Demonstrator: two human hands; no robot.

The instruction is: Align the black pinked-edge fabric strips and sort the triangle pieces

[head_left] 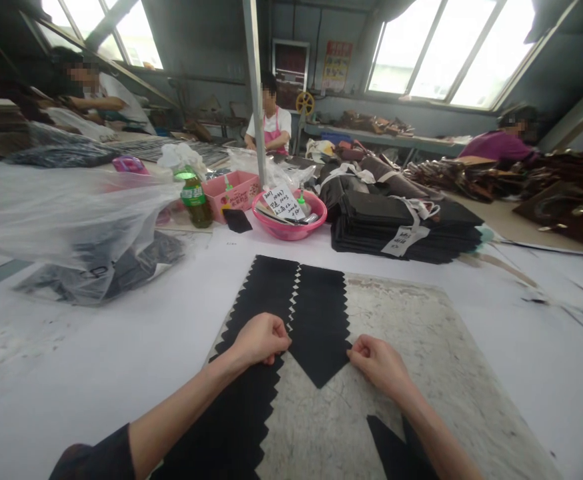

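Note:
A black strip with zigzag sides and a pointed near end (320, 320) lies flat on a worn grey board (401, 333). My left hand (264, 339) is closed in a pinch at the strip's left edge, just above the point. On the opposite edge my right hand (375, 360) pinches the strip's right corner. Left of it, a longer black zigzag-edged piece (231, 407) runs toward me, partly under my left forearm. Another black piece with a notched end (389, 447) lies by my right forearm, which hides part of it.
Beyond the board stand a pink basin (291, 230) holding tools and a handwritten note, a pink box (236, 190), and a green-labelled bottle (195, 200). A tied stack of black pieces (386, 227) sits to their right. Plastic-wrapped goods (106, 260) lie left. Several people work farther back.

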